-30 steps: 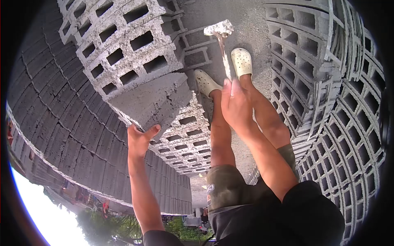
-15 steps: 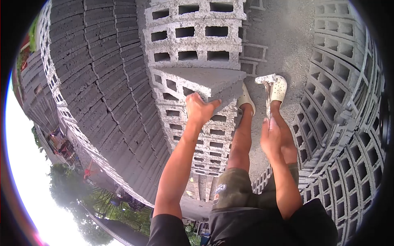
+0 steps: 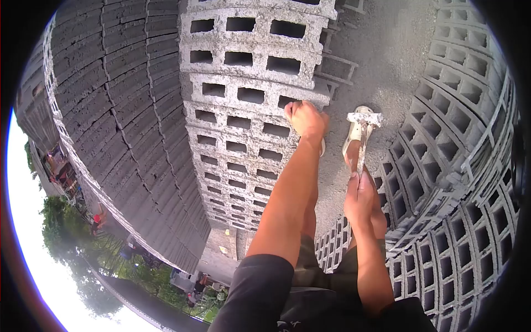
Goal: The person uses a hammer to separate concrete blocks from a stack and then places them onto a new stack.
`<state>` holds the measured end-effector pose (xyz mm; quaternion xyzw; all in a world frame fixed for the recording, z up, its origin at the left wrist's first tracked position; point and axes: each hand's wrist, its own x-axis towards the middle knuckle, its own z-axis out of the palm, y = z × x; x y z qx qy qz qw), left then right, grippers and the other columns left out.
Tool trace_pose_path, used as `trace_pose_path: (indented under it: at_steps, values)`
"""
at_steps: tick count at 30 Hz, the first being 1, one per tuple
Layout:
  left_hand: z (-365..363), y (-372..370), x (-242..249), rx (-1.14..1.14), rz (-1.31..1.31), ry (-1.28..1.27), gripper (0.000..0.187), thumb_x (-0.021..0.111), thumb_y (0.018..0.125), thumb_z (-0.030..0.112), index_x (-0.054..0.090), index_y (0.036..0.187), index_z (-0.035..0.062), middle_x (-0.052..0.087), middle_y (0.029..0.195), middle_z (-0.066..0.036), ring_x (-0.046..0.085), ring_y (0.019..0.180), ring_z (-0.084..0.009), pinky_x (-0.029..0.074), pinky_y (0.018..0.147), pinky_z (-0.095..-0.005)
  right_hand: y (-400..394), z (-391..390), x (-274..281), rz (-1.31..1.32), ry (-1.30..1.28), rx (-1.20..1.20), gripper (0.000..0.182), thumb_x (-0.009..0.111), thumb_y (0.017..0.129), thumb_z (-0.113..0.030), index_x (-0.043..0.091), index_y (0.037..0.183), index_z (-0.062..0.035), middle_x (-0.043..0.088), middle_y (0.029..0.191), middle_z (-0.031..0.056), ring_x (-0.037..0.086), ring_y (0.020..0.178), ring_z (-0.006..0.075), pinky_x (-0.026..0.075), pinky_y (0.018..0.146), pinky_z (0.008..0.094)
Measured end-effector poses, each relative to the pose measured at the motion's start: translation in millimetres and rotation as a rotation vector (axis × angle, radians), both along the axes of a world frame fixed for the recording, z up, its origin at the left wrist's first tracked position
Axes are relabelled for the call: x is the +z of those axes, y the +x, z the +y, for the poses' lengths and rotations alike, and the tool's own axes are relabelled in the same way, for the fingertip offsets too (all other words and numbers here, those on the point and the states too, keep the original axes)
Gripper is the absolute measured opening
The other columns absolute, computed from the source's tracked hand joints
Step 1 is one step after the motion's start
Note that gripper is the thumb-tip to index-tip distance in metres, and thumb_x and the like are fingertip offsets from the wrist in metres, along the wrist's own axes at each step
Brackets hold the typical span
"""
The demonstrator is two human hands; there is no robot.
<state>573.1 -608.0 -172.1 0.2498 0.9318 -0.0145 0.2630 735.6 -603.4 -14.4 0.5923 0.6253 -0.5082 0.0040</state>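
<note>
The largest thing at hand is the stack of hollow concrete blocks, its pierced faces set in rows, with a strip of grey ground along the picture's right side of it. One hollow block lies in a row of that stack, touching its neighbours, its long axis running across the picture, three openings along the visible face. Smaller is the hammer-like tool, pale and crusted, well apart from the block on the picture's right; its handle points away from the torso, and its head lies crosswise at the far end. The left hand is by far the nearer to the block: it grips the end beside the ground, so most of the block's length reaches picture-left from it. Its fingers bend at the last opening; how hard they press, I cannot tell. The right hand is closed around the handle's near end.
</note>
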Motion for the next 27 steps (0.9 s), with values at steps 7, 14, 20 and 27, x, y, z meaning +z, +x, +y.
trace_pose_path:
  at_steps: [7, 14, 20, 27]
  values:
    - [-33.8, 6.2, 62.5, 0.008, 0.185, 0.438, 0.049, 0.072, 0.073, 0.028, 0.056, 0.109, -0.0008, 0.062, 0.112, -0.015, 0.052, 0.108, -0.0291, 0.029, 0.102, -0.0441, 37.5, 1.4, -17.1, 0.055, -0.055, 0.132, 0.027, 0.047, 0.093, -0.019, 0.049, 0.078, 0.0032, 0.054, 0.064, 0.0218, 0.053, 0.061, 0.042, 0.039, 0.057, 0.0461]
    - [-114.6, 21.3, 31.0, -0.197, 0.195, 0.216, 0.064, 0.07, 0.074, 0.045, 0.055, 0.112, -0.0044, 0.061, 0.113, -0.017, 0.048, 0.117, -0.0317, 0.024, 0.109, -0.0453, 64.0, 6.4, -43.4, -0.037, -0.062, 0.28, 0.03, 0.044, 0.094, -0.022, 0.055, 0.086, 0.0053, 0.059, 0.078, 0.0281, 0.058, 0.076, 0.0458, 0.044, 0.066, 0.0487]
    - [-86.0, 4.8, -5.4, 0.059, 0.044, -0.024, 0.047, 0.072, 0.069, 0.042, 0.066, 0.082, -0.0026, 0.066, 0.093, -0.019, 0.058, 0.103, -0.0257, 0.025, 0.106, -0.0364, 57.2, 18.7, -25.2, -0.444, -0.397, 0.396, 0.042, 0.038, 0.094, -0.021, 0.045, 0.13, 0.0003, 0.053, 0.12, 0.0285, 0.048, 0.114, 0.0431, 0.039, 0.096, 0.0428]
    - [-88.8, -0.8, 0.3, 0.078, -0.105, -0.058, 0.038, 0.073, 0.067, 0.036, 0.068, 0.073, -0.0006, 0.067, 0.079, -0.017, 0.064, 0.086, -0.0274, 0.031, 0.099, -0.0338, 50.9, -21.5, -16.5, -0.35, -0.178, 0.341, 0.037, 0.04, 0.094, -0.028, 0.057, 0.1, 0.0043, 0.059, 0.09, 0.0318, 0.055, 0.088, 0.0492, 0.043, 0.076, 0.0486]
